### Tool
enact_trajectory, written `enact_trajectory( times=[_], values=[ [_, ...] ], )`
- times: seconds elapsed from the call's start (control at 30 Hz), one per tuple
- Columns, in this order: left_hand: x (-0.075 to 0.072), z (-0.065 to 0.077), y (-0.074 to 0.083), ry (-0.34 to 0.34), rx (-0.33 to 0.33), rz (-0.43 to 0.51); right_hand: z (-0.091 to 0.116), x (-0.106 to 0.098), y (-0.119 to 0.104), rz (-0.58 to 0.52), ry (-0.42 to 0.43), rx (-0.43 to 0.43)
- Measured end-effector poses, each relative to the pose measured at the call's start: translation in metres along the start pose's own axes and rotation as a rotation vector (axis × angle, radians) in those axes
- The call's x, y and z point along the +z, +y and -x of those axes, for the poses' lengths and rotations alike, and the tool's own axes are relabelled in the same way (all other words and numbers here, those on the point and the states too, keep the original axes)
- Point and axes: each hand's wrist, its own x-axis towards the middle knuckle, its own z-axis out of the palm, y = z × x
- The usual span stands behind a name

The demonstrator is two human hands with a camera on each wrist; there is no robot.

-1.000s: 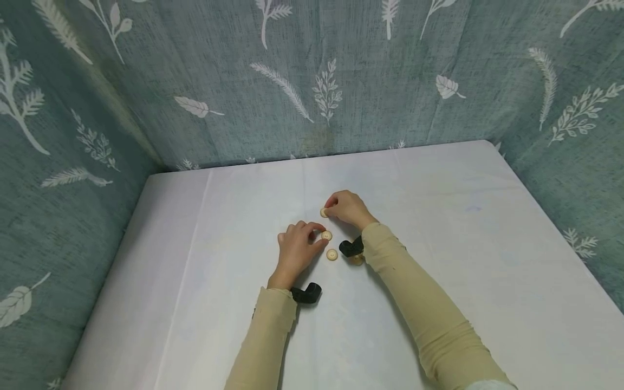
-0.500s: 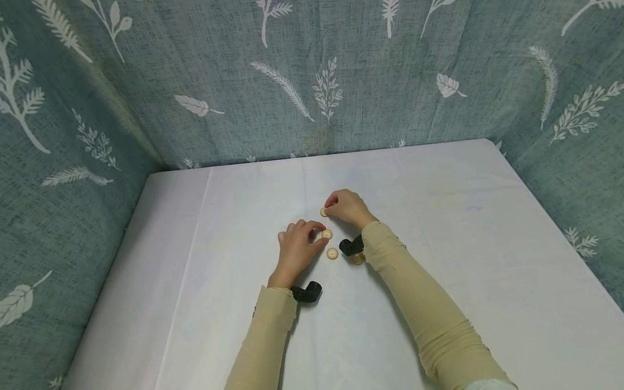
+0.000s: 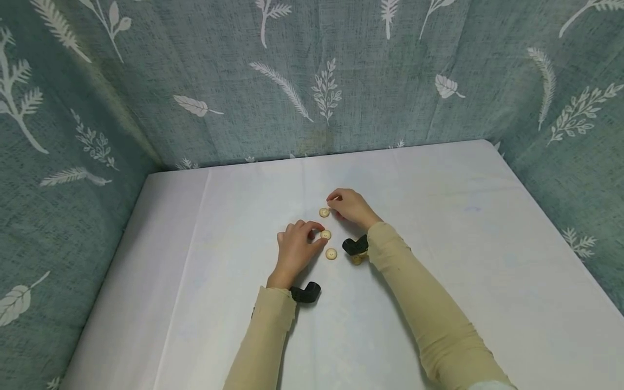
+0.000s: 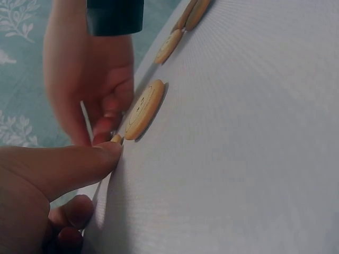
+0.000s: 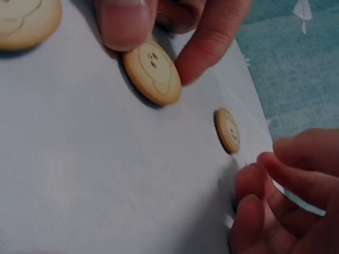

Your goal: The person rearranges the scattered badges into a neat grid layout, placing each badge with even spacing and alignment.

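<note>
Wooden discs (image 3: 357,260) (they look like big buttons) lie on the white table (image 3: 234,227); nearest, some are partly hidden by a black wrist piece (image 3: 355,246). Next comes one lone disc (image 3: 331,254). Farther, the left hand (image 3: 296,244) pinches a third disc (image 3: 326,234). Beyond, the right hand (image 3: 352,207), fingers loosely bent around nothing, is beside the last disc (image 3: 324,212). Behind hangs leafy cloth (image 3: 219,70).

Leaf-patterned green cloth (image 3: 380,81) around white table (image 3: 234,216)
</note>
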Motion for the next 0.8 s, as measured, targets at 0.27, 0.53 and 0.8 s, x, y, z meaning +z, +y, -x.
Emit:
enact_trajectory(
  times=[0.27, 0.53, 0.8],
  values=[
    [-0.001, -0.001, 0.0, -0.004, -0.006, -0.008, 0.012, -0.018, 0.011, -0.038, -0.003, -0.086],
    [-0.002, -0.002, 0.001, -0.015, -0.007, -0.011, 0.035, -0.024, 0.022, 0.045, 0.029, -0.157],
    [-0.002, -0.002, -0.001, -0.005, 0.006, -0.007, 0.063, -0.021, 0.021, 0.125, 0.029, -0.252]
  ],
)
